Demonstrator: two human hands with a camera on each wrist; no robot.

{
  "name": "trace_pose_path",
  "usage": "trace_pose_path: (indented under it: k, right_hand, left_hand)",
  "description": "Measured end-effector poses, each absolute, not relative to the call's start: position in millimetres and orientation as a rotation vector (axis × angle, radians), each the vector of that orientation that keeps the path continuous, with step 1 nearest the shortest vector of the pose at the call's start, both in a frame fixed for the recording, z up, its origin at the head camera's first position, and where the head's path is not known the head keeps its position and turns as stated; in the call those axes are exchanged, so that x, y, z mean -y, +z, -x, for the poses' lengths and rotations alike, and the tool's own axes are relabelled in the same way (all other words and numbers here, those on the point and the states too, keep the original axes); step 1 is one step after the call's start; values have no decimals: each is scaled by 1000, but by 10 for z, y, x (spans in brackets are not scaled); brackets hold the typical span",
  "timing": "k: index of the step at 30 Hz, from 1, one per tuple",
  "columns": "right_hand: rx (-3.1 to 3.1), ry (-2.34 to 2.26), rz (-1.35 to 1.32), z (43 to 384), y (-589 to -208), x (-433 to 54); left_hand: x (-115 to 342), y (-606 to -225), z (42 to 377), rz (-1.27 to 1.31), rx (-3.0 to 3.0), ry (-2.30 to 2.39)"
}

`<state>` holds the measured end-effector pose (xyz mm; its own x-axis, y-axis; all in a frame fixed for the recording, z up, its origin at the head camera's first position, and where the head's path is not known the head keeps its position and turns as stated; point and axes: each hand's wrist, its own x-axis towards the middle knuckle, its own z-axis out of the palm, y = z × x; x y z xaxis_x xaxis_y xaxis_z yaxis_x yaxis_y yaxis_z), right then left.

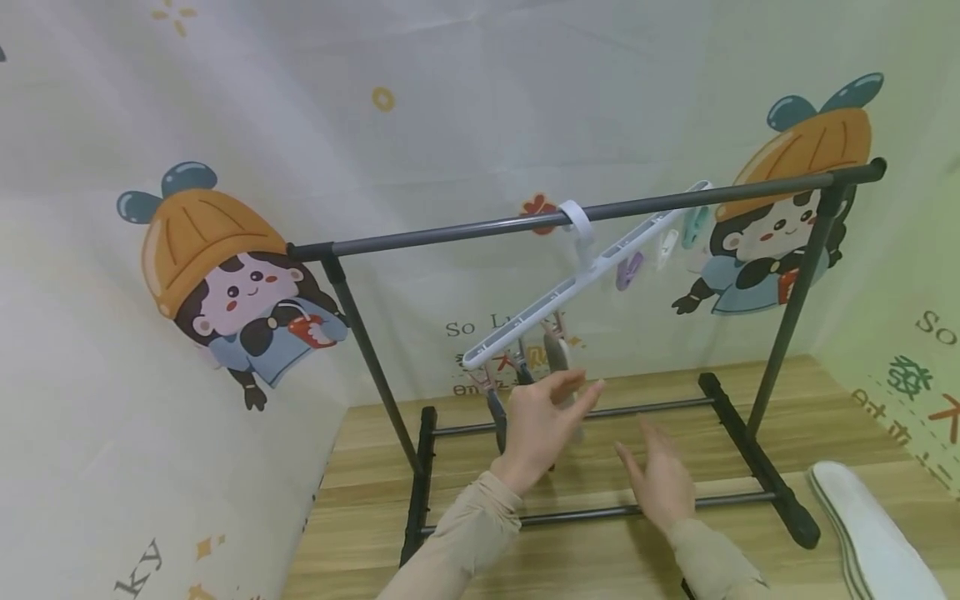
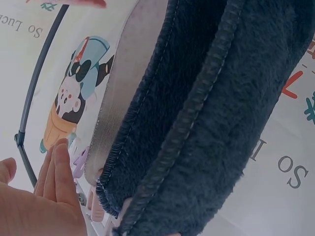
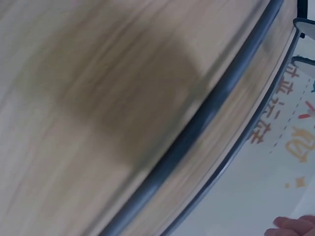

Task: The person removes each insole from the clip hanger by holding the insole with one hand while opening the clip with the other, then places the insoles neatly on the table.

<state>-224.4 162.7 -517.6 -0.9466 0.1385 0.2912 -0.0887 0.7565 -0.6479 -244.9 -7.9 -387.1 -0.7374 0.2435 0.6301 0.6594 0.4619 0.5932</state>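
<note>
A pale blue clip hanger (image 1: 551, 308) hangs by its white hook (image 1: 576, 221) from the rack's top bar, its left end tilted down. Pink clips (image 1: 483, 382) on that end hold dark blue fuzzy insoles (image 2: 211, 113) and a paler insole (image 2: 125, 78). My left hand (image 1: 542, 423) is just in front of these insoles, fingers extended and thumb apart, gripping nothing. To its right, my right hand (image 1: 662, 479) is over the rack's lower front bar, thumb and fingers spread with nothing between them. Its fingers (image 3: 295, 225) show at the right wrist view's bottom corner.
The dark metal rack (image 1: 360, 350) stands on a wood-grain surface (image 1: 577, 562), close before a printed backdrop. Purple, white and green clips (image 1: 630, 271) dangle from the hanger's raised right end. White insoles (image 1: 870, 533) lie stacked at the far right.
</note>
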Motion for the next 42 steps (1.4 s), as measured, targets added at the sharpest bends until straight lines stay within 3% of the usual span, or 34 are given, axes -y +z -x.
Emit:
trace_pose_path:
  k: [16, 42]
  right_hand:
    - [2571, 1045, -166, 2410, -4984, -1277]
    - [2493, 992, -201, 2609, -4746, -1047]
  left_hand:
    - [125, -3807, 2484, 700, 2211, -1186]
    - [205, -3674, 2570, 551, 2226, -1038]
